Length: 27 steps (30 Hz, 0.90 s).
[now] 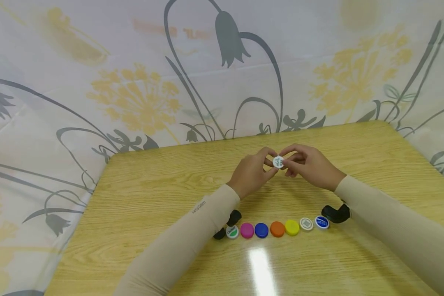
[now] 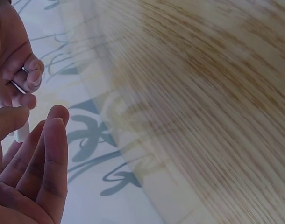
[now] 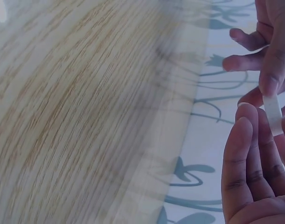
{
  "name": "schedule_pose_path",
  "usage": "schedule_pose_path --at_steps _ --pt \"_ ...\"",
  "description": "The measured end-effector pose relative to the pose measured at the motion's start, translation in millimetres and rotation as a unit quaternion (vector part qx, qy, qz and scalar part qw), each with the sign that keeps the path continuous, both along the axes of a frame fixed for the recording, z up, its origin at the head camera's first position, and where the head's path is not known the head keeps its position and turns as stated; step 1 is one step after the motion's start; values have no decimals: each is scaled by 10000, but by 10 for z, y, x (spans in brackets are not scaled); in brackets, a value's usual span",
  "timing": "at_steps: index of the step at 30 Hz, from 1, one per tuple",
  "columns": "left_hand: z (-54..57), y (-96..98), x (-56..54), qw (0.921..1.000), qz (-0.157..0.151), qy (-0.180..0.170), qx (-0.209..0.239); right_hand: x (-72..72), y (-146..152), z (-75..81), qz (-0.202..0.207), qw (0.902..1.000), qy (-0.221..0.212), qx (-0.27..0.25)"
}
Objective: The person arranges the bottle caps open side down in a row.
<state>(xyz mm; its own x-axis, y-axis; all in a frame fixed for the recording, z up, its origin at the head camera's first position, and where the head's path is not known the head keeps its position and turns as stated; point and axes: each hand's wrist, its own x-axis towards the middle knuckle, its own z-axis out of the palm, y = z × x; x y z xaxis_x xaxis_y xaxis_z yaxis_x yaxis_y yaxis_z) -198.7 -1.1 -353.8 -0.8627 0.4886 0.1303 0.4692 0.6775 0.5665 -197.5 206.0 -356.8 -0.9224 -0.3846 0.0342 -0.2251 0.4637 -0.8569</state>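
Observation:
Both hands meet over the far part of the table, holding a small white bottle cap (image 1: pixel 278 162) with dark print on its face. My left hand (image 1: pixel 248 174) pinches it from the left with thumb and fingers. From the right, my right hand (image 1: pixel 312 166) pinches its edge, thumb overlapping the printed face. Seen edge-on, the white cap (image 3: pixel 273 114) is a thin band between the fingertips in the right wrist view. The left wrist view shows only part of the white cap (image 2: pixel 22 132), the rest covered by fingers.
Nearer me lies a row of caps: white-green (image 1: pixel 232 232), pink (image 1: pixel 247 230), blue (image 1: pixel 261 230), orange (image 1: pixel 277 229), yellow (image 1: pixel 292 227), white patterned (image 1: pixel 306 224), blue-white (image 1: pixel 322 222). Black wrist devices (image 1: pixel 336 213) hang close to the row's ends. A flowered cloth (image 1: pixel 222 82) stands behind the wooden table (image 1: pixel 163 176).

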Motion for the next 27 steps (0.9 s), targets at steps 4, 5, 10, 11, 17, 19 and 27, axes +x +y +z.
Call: schedule_pose_path --at_steps 4,5,10,11,17,19,27 --pt "-2 27 40 9999 -76 6 -111 46 55 11 110 9999 6 7" --pt "2 38 51 9998 -102 22 -155 60 74 13 148 9999 1 26" --pt "17 107 127 9993 -165 -4 -340 140 194 11 395 9992 -35 68" --pt "19 124 144 9992 -161 -8 -360 159 220 10 428 9990 -9 89" --pt "10 233 259 9994 -133 30 -303 266 356 -10 500 9975 350 355" --pt "-7 271 305 9995 -101 13 -316 308 398 -20 524 9965 463 468" --pt "-60 491 500 9977 -187 17 -658 530 633 -78 596 9918 855 736"
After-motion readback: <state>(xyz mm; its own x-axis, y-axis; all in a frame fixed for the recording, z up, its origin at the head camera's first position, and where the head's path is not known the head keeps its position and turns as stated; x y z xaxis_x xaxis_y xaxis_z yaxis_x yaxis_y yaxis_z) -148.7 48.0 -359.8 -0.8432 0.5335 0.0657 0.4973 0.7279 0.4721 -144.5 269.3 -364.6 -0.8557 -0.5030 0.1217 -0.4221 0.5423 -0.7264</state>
